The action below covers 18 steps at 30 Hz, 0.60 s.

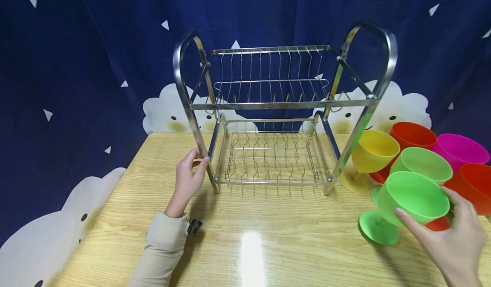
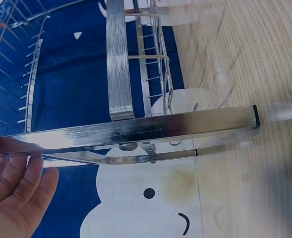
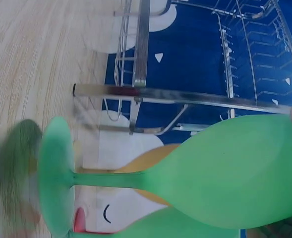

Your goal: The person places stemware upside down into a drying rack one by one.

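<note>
My left hand holds the front left leg of a two-tier metal dish rack, thumb on one side and fingers on the other. In the left wrist view, the fingers lie along the underside of the shiny leg. A light green plastic goblet is in my right hand, gripped at the bowl between thumb and fingers. Its round foot hangs close over the table, with a shadow beside it. Both rack tiers hold no dishes.
Right of the rack stand a yellow goblet, another green goblet, a magenta goblet and red goblets, closely grouped. Everything stands on a wooden table. Behind hangs a dark blue curtain with white cloud shapes.
</note>
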{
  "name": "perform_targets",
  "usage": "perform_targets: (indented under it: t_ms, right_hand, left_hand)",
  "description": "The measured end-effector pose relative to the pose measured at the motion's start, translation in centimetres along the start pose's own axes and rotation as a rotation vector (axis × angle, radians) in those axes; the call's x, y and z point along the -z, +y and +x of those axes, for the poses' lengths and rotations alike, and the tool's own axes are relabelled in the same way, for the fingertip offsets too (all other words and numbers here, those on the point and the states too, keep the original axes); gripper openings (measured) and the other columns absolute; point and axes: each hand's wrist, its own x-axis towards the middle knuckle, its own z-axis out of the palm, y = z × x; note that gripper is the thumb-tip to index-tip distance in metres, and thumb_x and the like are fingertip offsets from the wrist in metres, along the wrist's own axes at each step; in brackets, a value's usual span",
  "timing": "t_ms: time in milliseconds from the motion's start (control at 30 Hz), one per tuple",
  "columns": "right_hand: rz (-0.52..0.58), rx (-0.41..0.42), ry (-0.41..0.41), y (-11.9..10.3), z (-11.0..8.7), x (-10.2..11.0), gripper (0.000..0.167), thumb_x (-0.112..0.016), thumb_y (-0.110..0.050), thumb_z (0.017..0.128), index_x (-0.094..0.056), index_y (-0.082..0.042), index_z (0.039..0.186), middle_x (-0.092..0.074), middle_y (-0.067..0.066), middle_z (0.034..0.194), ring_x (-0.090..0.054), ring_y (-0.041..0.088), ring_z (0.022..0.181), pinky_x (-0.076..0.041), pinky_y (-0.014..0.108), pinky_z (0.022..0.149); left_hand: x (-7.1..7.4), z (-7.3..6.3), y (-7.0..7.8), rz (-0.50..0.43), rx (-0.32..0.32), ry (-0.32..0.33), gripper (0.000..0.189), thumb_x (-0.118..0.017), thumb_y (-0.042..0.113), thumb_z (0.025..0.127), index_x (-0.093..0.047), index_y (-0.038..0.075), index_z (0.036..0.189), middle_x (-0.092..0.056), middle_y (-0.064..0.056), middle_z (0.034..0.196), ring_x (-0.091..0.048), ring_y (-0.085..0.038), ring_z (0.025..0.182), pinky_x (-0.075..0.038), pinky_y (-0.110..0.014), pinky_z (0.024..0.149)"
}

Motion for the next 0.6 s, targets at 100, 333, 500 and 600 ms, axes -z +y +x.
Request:
perform_targets:
  t_ms: [100, 333, 500, 600]
  right_hand:
    - [0.012, 0.044, -0.011, -0.3, 0.0, -0.3, 0.084, -0.086, -0.001, 0.044, -0.053, 0.002, 0.121, -0.039, -0.030, 0.096, -0.036, -0.011, 0.083, -0.028, 0.005, 0.064]
    - [0.010, 0.127, -0.040, -1.1, 0.3, -0.9, 0.086, -0.087, -0.001, 0.042, -0.052, 0.002, 0.121, -0.040, -0.029, 0.098, -0.034, -0.010, 0.079, -0.026, 0.009, 0.061]
    - [0.056, 0.159, -0.063, -1.8, 0.3, -1.4, 0.086, -0.086, 0.002, 0.040, -0.053, 0.003, 0.119, -0.043, -0.023, 0.099, -0.036, -0.008, 0.079, -0.027, 0.009, 0.062]
    - [0.109, 0.162, -0.104, -2.3, 0.4, -1.6, 0.085, -0.085, 0.006, 0.041, -0.053, 0.003, 0.120, -0.046, -0.021, 0.097, -0.038, -0.003, 0.074, -0.029, 0.008, 0.059]
  left_hand:
    - [0.0, 0.0, -0.1, -0.001, 0.001, -0.004, 0.008, -0.057, -0.012, 0.081, -0.056, -0.014, 0.089, -0.060, -0.025, 0.079, -0.060, -0.037, 0.075, -0.054, -0.046, 0.069]
    - [0.0, -0.1, -0.2, -0.013, 0.006, -0.011, 0.007, -0.057, -0.012, 0.082, -0.055, -0.014, 0.089, -0.060, -0.025, 0.080, -0.059, -0.037, 0.076, -0.053, -0.048, 0.069]
    - [0.1, 0.0, -0.2, -0.009, 0.011, -0.013, 0.007, -0.057, -0.012, 0.082, -0.055, -0.014, 0.089, -0.060, -0.025, 0.080, -0.059, -0.037, 0.076, -0.053, -0.047, 0.070]
    - [0.1, 0.0, 0.0, -0.001, 0.016, -0.017, 0.007, -0.057, -0.011, 0.082, -0.055, -0.014, 0.089, -0.060, -0.025, 0.081, -0.060, -0.037, 0.077, -0.053, -0.046, 0.070]
